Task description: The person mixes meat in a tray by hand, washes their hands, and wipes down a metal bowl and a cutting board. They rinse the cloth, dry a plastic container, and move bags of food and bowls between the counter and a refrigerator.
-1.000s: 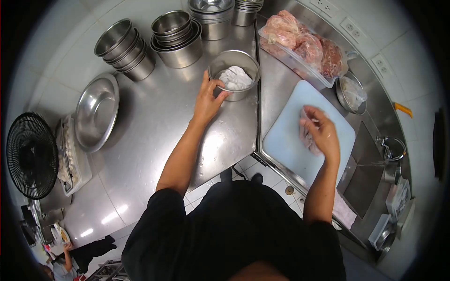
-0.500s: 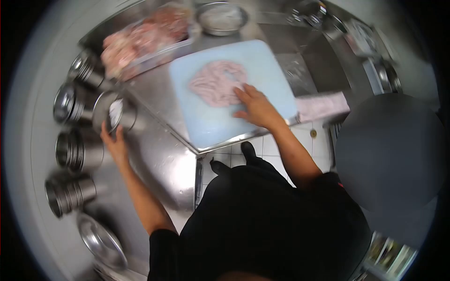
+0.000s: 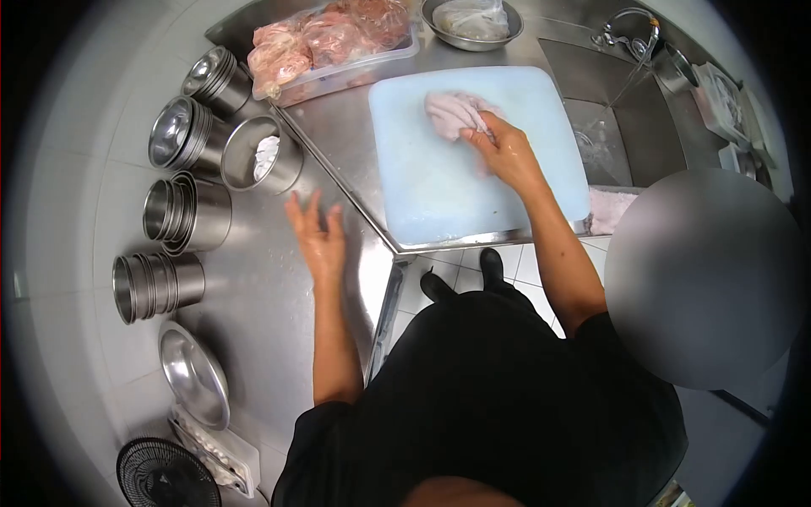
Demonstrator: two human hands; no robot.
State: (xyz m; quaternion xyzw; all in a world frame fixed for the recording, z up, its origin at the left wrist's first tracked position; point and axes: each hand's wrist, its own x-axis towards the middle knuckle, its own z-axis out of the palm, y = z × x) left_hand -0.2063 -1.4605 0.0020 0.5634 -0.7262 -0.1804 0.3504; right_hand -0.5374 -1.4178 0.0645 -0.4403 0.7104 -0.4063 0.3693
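Observation:
My right hand [image 3: 507,150] grips a bunched, pale pink cloth [image 3: 456,114] over the upper middle of a light blue cutting board [image 3: 456,198]. Its fingers are closed on the cloth's right side. Over the steel counter left of the board, my left hand [image 3: 318,237] has its fingers spread and holds nothing. Just above it stands a steel pot [image 3: 293,163] with a white crumpled item [image 3: 266,157] inside; hand and pot look apart.
Bagged raw meat [image 3: 329,38] fills a plastic tub behind the board. A bowl with a bag [image 3: 473,19] stands beside it. Stacked steel pots [image 3: 190,215] line the left wall. Water runs from a faucet [image 3: 646,51] into the sink at right. A folded cloth [image 3: 610,209] lies nearby.
My right hand has closed on the cloth, which was spread out and is now bunched up. My left hand has come away from the steel pot. The whole view has shifted.

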